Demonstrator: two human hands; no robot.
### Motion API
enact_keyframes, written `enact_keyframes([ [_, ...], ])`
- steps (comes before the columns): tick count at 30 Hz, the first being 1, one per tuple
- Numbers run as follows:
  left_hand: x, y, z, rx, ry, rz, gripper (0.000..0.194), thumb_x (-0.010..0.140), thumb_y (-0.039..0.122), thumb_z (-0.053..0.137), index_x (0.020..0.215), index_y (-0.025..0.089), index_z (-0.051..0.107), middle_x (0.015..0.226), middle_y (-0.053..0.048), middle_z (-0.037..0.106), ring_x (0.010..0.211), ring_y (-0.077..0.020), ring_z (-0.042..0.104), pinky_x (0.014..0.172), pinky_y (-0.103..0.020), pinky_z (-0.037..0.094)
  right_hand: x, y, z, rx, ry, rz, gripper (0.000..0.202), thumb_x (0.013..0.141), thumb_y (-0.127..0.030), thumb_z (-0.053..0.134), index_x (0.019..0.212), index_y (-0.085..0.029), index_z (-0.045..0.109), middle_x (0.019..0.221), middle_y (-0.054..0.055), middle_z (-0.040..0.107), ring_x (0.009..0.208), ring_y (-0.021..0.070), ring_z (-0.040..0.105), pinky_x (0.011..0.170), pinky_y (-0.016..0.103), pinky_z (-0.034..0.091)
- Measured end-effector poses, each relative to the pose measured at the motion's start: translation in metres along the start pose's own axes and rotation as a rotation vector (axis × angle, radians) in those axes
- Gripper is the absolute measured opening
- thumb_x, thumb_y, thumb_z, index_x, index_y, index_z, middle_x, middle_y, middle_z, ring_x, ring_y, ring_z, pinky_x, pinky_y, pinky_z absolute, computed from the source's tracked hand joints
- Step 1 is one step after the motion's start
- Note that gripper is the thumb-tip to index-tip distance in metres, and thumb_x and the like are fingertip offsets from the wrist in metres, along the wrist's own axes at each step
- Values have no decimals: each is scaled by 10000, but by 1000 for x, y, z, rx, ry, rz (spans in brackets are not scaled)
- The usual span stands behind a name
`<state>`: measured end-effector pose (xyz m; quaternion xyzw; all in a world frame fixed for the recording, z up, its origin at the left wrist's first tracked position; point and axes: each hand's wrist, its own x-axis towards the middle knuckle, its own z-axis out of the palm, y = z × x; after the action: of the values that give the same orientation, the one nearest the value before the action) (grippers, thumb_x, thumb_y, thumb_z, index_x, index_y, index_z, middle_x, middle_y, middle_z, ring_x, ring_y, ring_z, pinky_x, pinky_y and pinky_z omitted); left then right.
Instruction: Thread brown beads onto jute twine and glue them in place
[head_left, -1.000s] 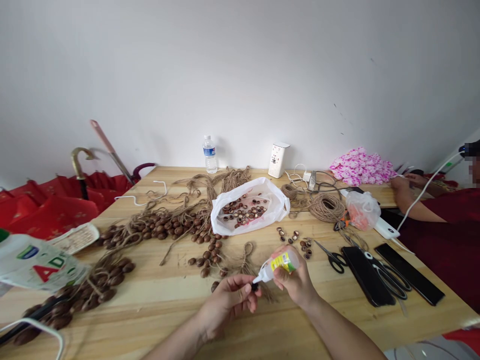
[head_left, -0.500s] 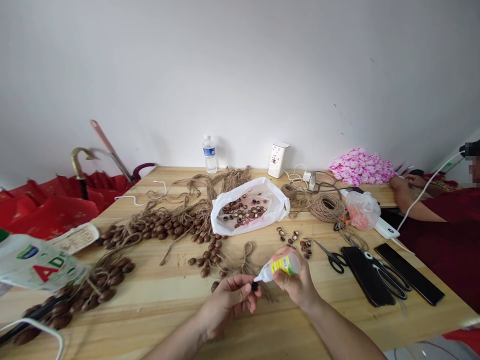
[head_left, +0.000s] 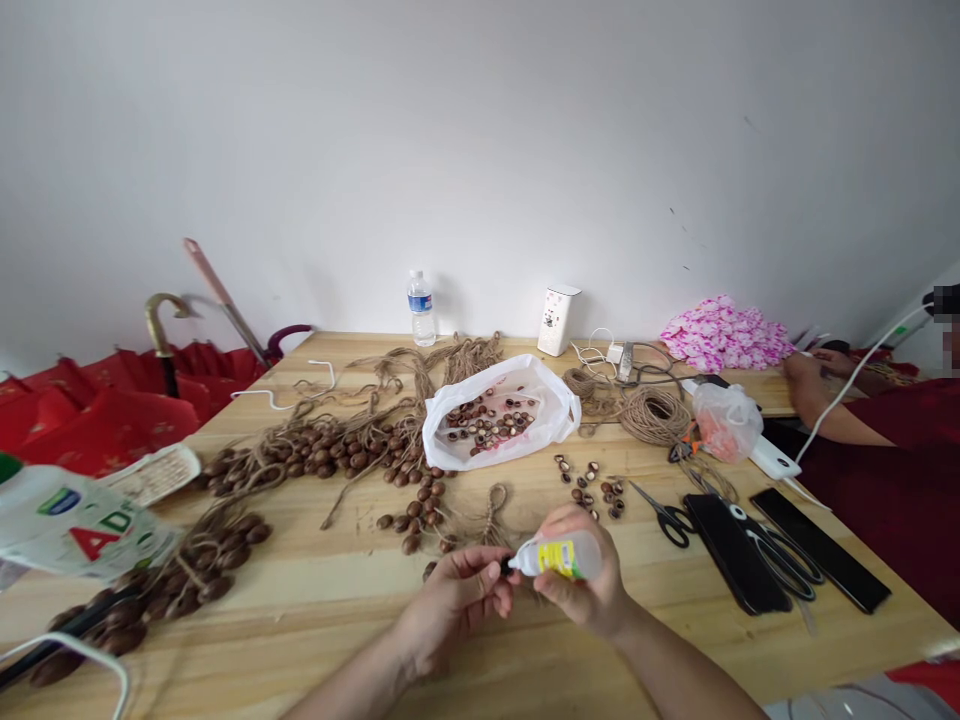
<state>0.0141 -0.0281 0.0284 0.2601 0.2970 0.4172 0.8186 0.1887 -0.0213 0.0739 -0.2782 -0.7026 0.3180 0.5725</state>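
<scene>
Between the fingertips of my left hand (head_left: 454, 600) is a small dark nutshell half (head_left: 507, 567), partly hidden by thumb and fingers. My right hand (head_left: 600, 590) grips a squeeze bottle of glue (head_left: 561, 556) with a yellow label, tilted almost level. Its nozzle tip meets the shell or sits just over it; I cannot tell which. Behind my hands lies a looped twine cord (head_left: 493, 510). Several nutshell halves (head_left: 585, 492) rest on the table beyond the bottle, and more lie inside a white plastic bag (head_left: 559, 395).
Strings of brown nuts on twine (head_left: 322, 450) spread across the left of the wooden table (head_left: 315, 620). On the right are scissors (head_left: 671, 520), a black phone (head_left: 731, 560) and a twine coil (head_left: 654, 415). A large white bottle (head_left: 82, 525) stands at left. Another person's arm (head_left: 832, 410) is at right.
My right hand has tipped the glue bottle closer to level, its nozzle now pointing more sideways at the shell. My left hand keeps its hold, barely shifted.
</scene>
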Motion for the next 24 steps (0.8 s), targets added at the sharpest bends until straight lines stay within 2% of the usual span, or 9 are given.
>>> enact_keyframes([
  [2, 0, 0, 0, -3, 6, -4, 220, 658, 240, 756, 825, 107, 703, 650, -66, 698, 526, -128, 606, 569, -244, 438, -1, 0, 1, -29, -21, -10, 277, 703, -324, 722, 901, -192, 580, 798, 60, 575, 696, 200, 581, 609, 320, 477],
  [5, 0, -1, 0, -9, 1, 1, 226, 657, 237, 757, 832, 106, 703, 697, -76, 708, 535, -125, 606, 572, -244, 440, -3, -1, 1, -30, 47, -82, 315, 723, -319, 705, 978, -206, 559, 854, 73, 573, 740, 213, 587, 633, 342, 488],
  [9, -1, 0, -1, -4, 5, -4, 229, 665, 241, 751, 840, 101, 706, 666, -74, 702, 540, -130, 608, 593, -255, 454, -5, -5, 2, -53, -51, -87, 348, 708, -332, 722, 986, -194, 563, 832, 75, 578, 680, 197, 581, 592, 328, 484],
  [12, -1, 1, -1, -1, 9, 0, 231, 663, 240, 752, 842, 101, 708, 692, -79, 709, 536, -126, 606, 593, -256, 458, -6, -6, 4, -60, 12, -125, 355, 726, -346, 703, 1012, -199, 555, 849, 81, 575, 720, 209, 582, 609, 339, 489],
  [16, -2, 0, -1, 0, -1, 4, 222, 668, 234, 747, 842, 102, 709, 692, -77, 707, 541, -130, 611, 594, -257, 463, -6, -6, 3, -81, -39, -97, 330, 725, -330, 703, 989, -190, 563, 840, 80, 572, 696, 202, 582, 592, 333, 489],
  [19, -2, -1, -2, 0, -13, 10, 209, 676, 223, 740, 846, 107, 707, 710, -79, 710, 543, -131, 613, 585, -255, 460, -7, -5, 3, -89, 32, -116, 330, 736, -334, 688, 1005, -195, 555, 860, 85, 567, 736, 215, 587, 613, 346, 497],
  [22, -2, -1, -2, -4, -10, 7, 205, 680, 227, 737, 843, 107, 705, 699, -79, 708, 539, -130, 611, 588, -255, 460, -7, -5, 3, -76, -3, -83, 316, 727, -334, 696, 977, -195, 561, 824, 70, 566, 684, 199, 582, 581, 329, 494],
  [24, -2, -1, -2, -8, -4, 7, 209, 675, 232, 742, 839, 108, 706, 702, -77, 707, 538, -126, 608, 588, -252, 459, -6, -5, 3, -68, 27, -89, 309, 736, -336, 685, 982, -197, 559, 827, 72, 569, 697, 203, 584, 590, 333, 497],
])
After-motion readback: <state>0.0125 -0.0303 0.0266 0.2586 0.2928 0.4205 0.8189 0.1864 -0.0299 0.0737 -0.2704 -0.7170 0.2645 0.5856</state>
